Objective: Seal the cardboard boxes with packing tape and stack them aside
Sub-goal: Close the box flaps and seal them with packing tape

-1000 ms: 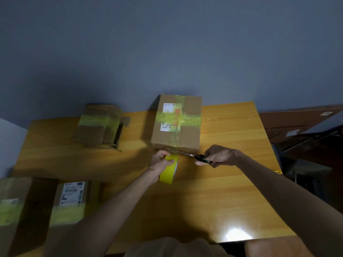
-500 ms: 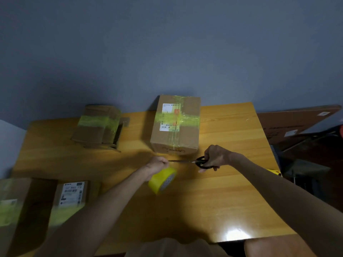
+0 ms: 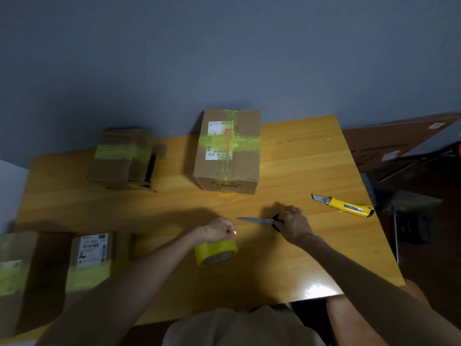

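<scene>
A cardboard box crossed with yellow-green tape stands at the back middle of the wooden table. Nearer me, my left hand holds the yellow tape roll from above, low over the table. To its right my right hand grips the black handles of the scissors, whose closed blades point left. Both hands are well in front of the box and apart from it.
A yellow utility knife lies at the right, blade out. A smaller taped box sits at the back left. Two more taped boxes stand at the front left corner. A large flat carton leans beyond the right edge.
Both hands pulled back from the box toward me. The tape roll came down and away from the box's front. The scissors moved off the box, and the utility knife is now in view.
</scene>
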